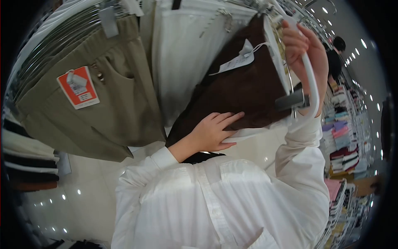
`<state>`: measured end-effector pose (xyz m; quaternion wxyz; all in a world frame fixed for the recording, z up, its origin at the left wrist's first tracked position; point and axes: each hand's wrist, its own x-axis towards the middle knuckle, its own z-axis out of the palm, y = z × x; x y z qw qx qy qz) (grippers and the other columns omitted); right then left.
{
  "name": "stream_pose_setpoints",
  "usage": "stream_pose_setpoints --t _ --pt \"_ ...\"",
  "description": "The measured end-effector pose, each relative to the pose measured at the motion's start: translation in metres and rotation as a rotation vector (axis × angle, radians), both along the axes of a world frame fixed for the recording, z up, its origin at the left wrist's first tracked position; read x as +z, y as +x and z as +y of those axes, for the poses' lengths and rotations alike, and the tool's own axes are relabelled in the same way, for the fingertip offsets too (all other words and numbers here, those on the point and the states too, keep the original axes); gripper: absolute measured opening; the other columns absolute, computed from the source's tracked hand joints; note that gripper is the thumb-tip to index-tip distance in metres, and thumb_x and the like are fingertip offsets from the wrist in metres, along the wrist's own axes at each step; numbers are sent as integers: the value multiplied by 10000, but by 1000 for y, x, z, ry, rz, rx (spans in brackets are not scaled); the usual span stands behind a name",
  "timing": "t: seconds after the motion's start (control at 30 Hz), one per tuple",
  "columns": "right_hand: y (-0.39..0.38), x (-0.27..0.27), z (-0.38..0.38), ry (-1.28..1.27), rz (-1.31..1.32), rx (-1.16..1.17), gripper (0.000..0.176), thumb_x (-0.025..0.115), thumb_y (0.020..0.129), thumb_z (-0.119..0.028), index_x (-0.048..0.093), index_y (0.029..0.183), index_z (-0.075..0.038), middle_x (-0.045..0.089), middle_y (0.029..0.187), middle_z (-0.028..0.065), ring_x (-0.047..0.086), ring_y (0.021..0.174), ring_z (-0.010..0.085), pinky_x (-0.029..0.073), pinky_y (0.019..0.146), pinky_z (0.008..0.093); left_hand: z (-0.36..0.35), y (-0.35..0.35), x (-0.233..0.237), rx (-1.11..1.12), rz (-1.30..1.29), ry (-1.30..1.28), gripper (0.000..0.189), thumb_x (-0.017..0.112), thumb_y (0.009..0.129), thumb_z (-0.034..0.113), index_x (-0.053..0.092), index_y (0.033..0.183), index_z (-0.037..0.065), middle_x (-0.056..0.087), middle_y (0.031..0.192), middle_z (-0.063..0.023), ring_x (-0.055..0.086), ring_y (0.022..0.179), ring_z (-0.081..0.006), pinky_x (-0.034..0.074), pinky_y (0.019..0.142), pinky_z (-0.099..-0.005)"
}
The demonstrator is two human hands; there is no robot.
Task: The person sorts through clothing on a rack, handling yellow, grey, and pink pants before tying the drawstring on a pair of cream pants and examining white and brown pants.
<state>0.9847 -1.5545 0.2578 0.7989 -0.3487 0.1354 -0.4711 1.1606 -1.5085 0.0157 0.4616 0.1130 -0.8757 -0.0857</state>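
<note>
Dark brown trousers hang from a white hanger with a grey clip at their waistband. My right hand is raised at the upper right, its fingers wrapped round the hanger. Flat against the brown fabric rests my left hand, fingers spread, holding nothing. A white paper tag hangs on the brown trousers. White garments hang just behind them. To the left are olive trousers with an orange and white tag.
More hangers with garments crowd the rack at the upper left. Stacked clothes lie at the left edge. Further racks and folded clothes line the right side. A person in dark clothing stands in the right background. Shiny floor tiles show below.
</note>
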Motion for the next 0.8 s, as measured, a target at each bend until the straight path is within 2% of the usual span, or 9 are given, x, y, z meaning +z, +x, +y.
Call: stream_pose_setpoints --t 0.13,0.27,0.33,0.4,0.47,0.53,0.6,0.7,0.8 --pt "-26 -27 54 -3 375 -325 279 384 900 -117 378 1118 58 305 622 -16 298 435 41 264 371 185 10 -7 -26 -282 -174 300 253 636 715 271 656 902 102 429 1257 -143 483 1046 -288 400 841 -361" --pt "-43 -39 104 -43 710 -479 265 429 890 -158 462 1071 32 319 578 -47 269 396 11 217 342 156 5 -26 -51 -564 -184 508 183 635 727 175 667 903 135 484 1190 -153 505 1028 -275 406 844 -368" --pt "-39 -37 126 -92 1280 -550 258 449 889 -212 518 1031 -7 312 562 -61 223 380 -7 168 332 160 -11 -31 -53 -488 -151 668 128 622 734 135 661 844 84 553 1094 -137 538 973 -258 423 815 -351" --pt "-43 -40 143 -28 1413 -562 240 486 874 -221 571 968 -16 350 553 -58 256 420 8 204 373 178 -23 -35 -53 -171 177 585 76 609 735 86 643 787 43 597 949 -109 560 890 -234 434 768 -317" --pt "-56 -51 156 -478 1794 -574 204 528 850 -192 598 912 -10 396 538 -60 308 472 33 256 423 211 -30 -31 -33 -29 352 549 108 604 722 65 604 826 35 579 886 -95 547 828 -249 427 726 -328" --pt "-59 -53 167 -431 1811 -669 174 568 822 -163 609 851 4 436 541 -46 343 519 55 286 464 236 -24 -33 -11 72 560 601 254 616 716 53 562 964 29 563 852 -92 539 793 -240 421 718 -314" --pt "-62 -46 173 -517 1841 -647 162 590 802 -145 603 829 15 426 530 1 343 505 54 281 447 241 -24 -31 -7 121 559 534 354 642 716 83 513 1038 12 567 882 -93 541 810 -214 417 726 -299" --pt "-58 -39 179 -530 2004 -586 165 613 782 -132 599 821 28 397 517 48 335 488 65 277 432 255 -11 -30 -9 -220 396 836 348 678 713 110 527 1008 2 575 938 -76 535 866 -147 417 755 -274" --pt "-65 -42 182 -754 2000 -591 156 639 754 -116 592 784 30 374 493 78 325 435 114 270 410 273 2 -30 -12 -284 324 1037 337 677 718 98 529 1004 -1 575 933 -67 532 866 -129 419 771 -271"
